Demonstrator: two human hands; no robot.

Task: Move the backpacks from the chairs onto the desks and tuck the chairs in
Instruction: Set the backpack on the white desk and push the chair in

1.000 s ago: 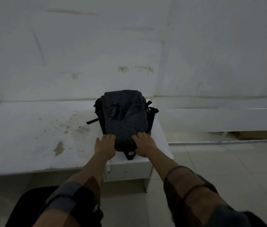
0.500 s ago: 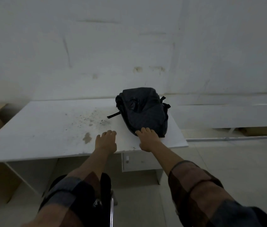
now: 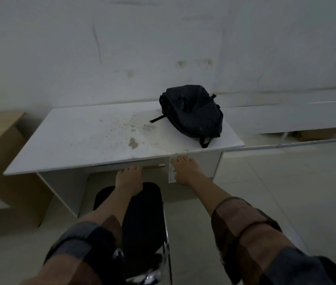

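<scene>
Reaching out, both hands empty, no readable writing on anything in view.
Left hand [image 3: 129, 177] stretches forward over the chair [image 3: 142, 214], fingers straight and released; right hand [image 3: 183, 170] does the same just below the desk [image 3: 80, 140] edge. Bag [image 3: 191, 112] lies flat on the desk's right end, its strap near the front edge, well clear of both hands.

The left part of the white desk top [image 3: 76, 140] lies free, the black backpack [image 3: 194, 114] takes its right end near the wall [image 3: 163, 48], and the black chair [image 3: 142, 219] blocks the knee opening below.
</scene>
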